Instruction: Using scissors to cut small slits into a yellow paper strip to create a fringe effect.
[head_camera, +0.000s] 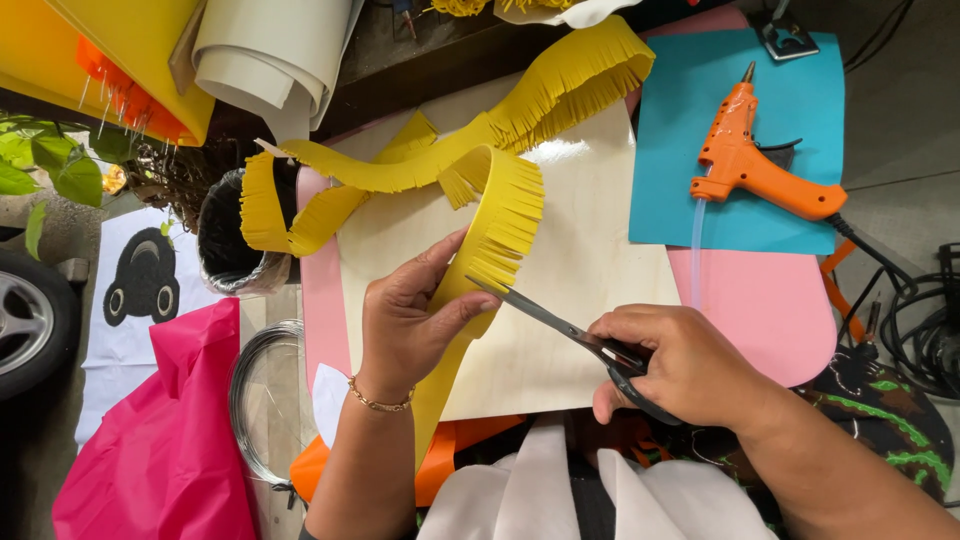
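Scissors (570, 330) sit gripped in the right hand (680, 365), blades open at the yellow strip's (490, 220) fringe; the left hand (405, 320) pinches that strip. Glue gun (755, 165) lies apart on blue sheet (790, 100).

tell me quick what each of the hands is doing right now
Left hand: closed on the long yellow fringed foam strip.
Right hand: closed on the black-handled metal scissors.

yellow fringed strip (500, 215) | long, curled, over pale board | scissors (560, 325) | open blades at strip's edge
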